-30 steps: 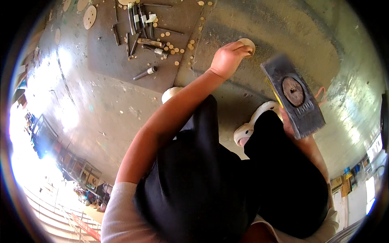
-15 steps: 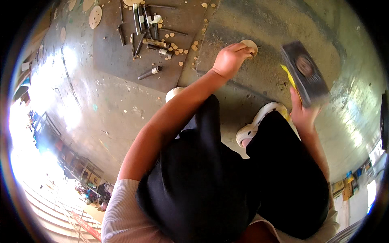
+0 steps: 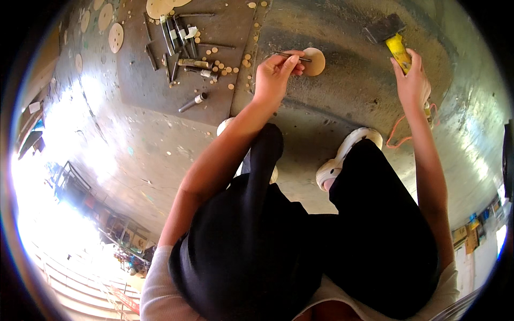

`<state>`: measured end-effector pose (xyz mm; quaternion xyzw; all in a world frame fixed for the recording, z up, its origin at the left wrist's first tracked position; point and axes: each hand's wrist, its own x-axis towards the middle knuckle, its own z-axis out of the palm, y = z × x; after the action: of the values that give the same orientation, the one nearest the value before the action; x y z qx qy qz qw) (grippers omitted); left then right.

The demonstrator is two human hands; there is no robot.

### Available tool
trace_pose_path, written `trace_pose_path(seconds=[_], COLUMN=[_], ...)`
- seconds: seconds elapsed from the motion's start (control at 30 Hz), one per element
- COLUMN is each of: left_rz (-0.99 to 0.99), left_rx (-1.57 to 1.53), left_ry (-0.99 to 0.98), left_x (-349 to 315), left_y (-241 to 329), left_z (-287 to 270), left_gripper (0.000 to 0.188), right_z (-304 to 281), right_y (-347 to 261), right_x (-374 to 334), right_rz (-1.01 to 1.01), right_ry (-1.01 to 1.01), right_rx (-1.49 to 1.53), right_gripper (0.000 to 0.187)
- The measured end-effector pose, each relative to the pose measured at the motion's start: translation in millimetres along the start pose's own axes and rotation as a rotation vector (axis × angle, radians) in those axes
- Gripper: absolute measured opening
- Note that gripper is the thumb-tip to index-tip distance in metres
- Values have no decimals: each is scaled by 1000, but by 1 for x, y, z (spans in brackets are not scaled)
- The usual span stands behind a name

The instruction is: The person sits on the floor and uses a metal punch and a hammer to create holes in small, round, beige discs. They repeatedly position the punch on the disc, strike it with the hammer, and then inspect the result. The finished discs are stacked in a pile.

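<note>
While in left hand [image 3: 271, 80], rod [image 3: 305, 59] part-hidden.

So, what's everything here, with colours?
Hammer: one, dark head and yellow handle, right hand
Thin rod: one, dark, left hand
Round disc: one, tan, beside left hand
Large discs: several, tan, upper left
Small discs: many, tan, upper left
Rods: several, mostly dark, upper left
Flat sheet: one, brown, under them
Cord: one, orange, below right hand
Distant clutter: uncountable, mixed, lower edges
Shoes: two, white, centre
Trousers: one pair, black, bottom
Hands: two, bare, upper half
</note>
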<state>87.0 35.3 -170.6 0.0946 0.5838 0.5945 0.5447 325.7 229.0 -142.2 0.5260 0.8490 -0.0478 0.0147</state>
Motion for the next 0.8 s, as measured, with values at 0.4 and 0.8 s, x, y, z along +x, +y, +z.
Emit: trace_pose_path(seconds=[0.4,0.8], left_rz=[51,196], left_rx=[-118,-241], left_ry=[-13,-90], left_x=[-19,-32], left_y=[37,96], left_z=[33,34], left_gripper=[17,20], right_z=[-55,-58], right_y=[-113,-97], right_x=[-35,-25], right_rz=[228,47], right_ry=[-646,-402], right_rx=[1492,1238], right_gripper=[31,24])
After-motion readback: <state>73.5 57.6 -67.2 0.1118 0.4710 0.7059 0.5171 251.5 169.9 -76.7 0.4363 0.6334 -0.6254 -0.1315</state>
